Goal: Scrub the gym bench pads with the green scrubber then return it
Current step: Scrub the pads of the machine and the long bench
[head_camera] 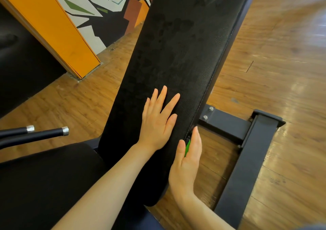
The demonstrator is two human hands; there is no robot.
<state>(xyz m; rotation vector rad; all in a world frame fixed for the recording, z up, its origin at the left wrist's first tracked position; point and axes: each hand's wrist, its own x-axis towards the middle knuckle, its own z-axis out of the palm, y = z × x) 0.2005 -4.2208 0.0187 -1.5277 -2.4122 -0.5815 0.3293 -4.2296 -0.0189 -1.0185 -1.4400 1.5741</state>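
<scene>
Left hand [158, 122], right hand [187, 161]: bare, no gloves, rings, or watch. Forearms bare, no sleeves visible.

The long black padded backrest of the gym bench [180, 56] runs away from the viewer over the wooden plank floor [282, 71]. The left hand [158, 118] lies flat on its near part. The right hand [187, 159] is against its right edge, the thin green scrubber [187, 147] between thumb and fingers. The black steel base frame [247, 152] lies to the right, the black seat pad [45, 182] near left, and two black bars with metal end caps [35, 132] further left.
</scene>
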